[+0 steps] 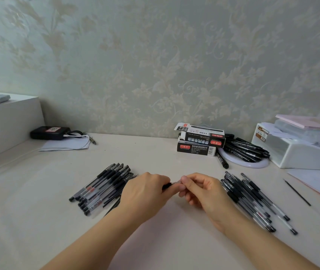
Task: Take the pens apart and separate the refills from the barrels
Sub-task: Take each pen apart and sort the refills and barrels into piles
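My left hand (145, 189) and my right hand (202, 189) meet over the middle of the table, both gripping one black pen (170, 185) between them; only a short dark stretch of it shows between the fingers. A pile of black-capped clear pens (100, 187) lies to the left of my left hand. Another pile of pens (256, 199) lies to the right of my right hand. One thin black refill (296, 191) lies alone farther right.
Two stacked black pen boxes (200, 142) stand by the wall, with more black pens (247, 150) on a white ring beside them. A white storage box (299, 151) sits at far right, paper (319, 184) in front. At far left are a black device (49, 132), cable and white shelf (9, 121).
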`<state>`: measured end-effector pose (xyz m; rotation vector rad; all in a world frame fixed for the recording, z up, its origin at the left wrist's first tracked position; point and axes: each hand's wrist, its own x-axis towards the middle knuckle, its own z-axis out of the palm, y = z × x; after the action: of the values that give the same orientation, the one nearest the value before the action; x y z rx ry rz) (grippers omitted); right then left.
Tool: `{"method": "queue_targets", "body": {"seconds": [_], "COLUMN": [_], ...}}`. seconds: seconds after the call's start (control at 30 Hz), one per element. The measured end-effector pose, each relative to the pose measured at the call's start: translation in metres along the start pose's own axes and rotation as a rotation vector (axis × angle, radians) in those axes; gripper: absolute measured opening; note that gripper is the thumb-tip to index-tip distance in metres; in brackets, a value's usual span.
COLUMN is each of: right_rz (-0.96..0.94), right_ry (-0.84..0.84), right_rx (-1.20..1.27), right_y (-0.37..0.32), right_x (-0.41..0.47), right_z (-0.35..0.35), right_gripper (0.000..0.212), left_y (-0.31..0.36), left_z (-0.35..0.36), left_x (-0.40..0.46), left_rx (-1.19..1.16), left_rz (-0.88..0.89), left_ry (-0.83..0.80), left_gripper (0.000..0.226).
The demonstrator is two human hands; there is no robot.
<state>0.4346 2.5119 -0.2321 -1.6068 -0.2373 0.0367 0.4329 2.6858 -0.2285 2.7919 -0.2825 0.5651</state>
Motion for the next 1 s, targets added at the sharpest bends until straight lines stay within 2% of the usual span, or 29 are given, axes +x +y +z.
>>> {"method": "queue_targets", "body": {"seconds": [0.13, 0.23, 0.33, 0.43, 0.53, 0.8, 1.0], "right_rz": [-0.131, -0.268, -0.282, -0.290, -0.284, -0.312, -0.266], "right_ry": [0.171, 0.272, 0.184, 0.099, 0.069, 0.130, 0.063], "right_rx": [0.019, -0.359, -0.627, -0.781, -0.771, -0.655, -0.566], "right_y": [0.003, 0.005, 0.009, 0.011, 0.009, 0.008, 0.005], "right_x": [0.002, 0.005, 0.004, 0.002, 0.001, 0.003, 0.003], "right_z": [-0.003, -0.009, -0.009, -0.008, -0.008, -0.008, -0.009], "right_gripper": [0.007, 0.011, 0.015, 0.012, 0.012, 0.005, 0.015], "left_y": [0.001, -0.002, -0.004, -0.003, -0.002, -0.004, -0.001], "left_z": [0.000, -0.003, -0.003, -0.004, -0.004, -0.002, -0.004], "left_x": [-0.002, -0.002, -0.003, -0.004, -0.004, -0.004, -0.003], "left_rx": [-0.039, -0.132, -0.194, -0.210, -0.204, -0.225, -0.285], "left_rz": [0.010, 0.017, 0.052, 0.092, 0.106, 0.136, 0.187], "left_ry": [-0.011, 0.001, -0.009, -0.022, -0.026, -0.034, -0.031], "left_gripper": [0.057, 0.032, 0.020, 0.017, 0.016, 0.014, 0.011]}}
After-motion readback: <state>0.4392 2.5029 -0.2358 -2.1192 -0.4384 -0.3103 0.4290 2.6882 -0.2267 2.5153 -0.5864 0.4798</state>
